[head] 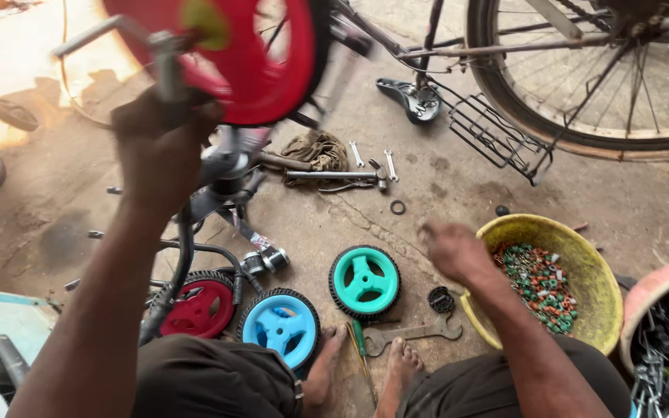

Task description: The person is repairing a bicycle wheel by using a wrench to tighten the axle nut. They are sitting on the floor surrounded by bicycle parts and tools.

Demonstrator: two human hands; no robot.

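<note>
My left hand [160, 147] is raised and wrapped around the grey metal fork [166, 66] of a small bicycle, fist closed on it just below the red wheel [253, 62], which is blurred and sits near the top edge of the view. My right hand [452, 249] hangs low over the floor [443, 178], just beside the rim of the yellow bowl [582, 255]; it is motion-blurred, the fingers look curled inward, and I cannot tell whether they pinch anything small. The bowl sits toward the right side of the floor, part-filled with green and orange small parts [543, 290], with a pink bucket [660, 294] of dark hardware at the right edge. Between my bare feet lie a spanner [412, 333] and a green-handled screwdriver [360, 344], a small black toothed ring [441, 299] just above the spanner. Three loose small wheels lie in front of me: a teal wheel [365, 282], a blue wheel [281, 327] and a second red wheel [197, 308] near my left knee. Further out are a rag [315, 151], a hammer [338, 176], two small wrenches [373, 159] and a black washer [398, 207]. To do this well, I judge the left grip should stay firm and steady on the fork so the wheel does not swing, while the right hand works slowly and keeps small pieces over the bowl, since anything dropped on this gritty floor would be hard to find among the clutter.
</note>
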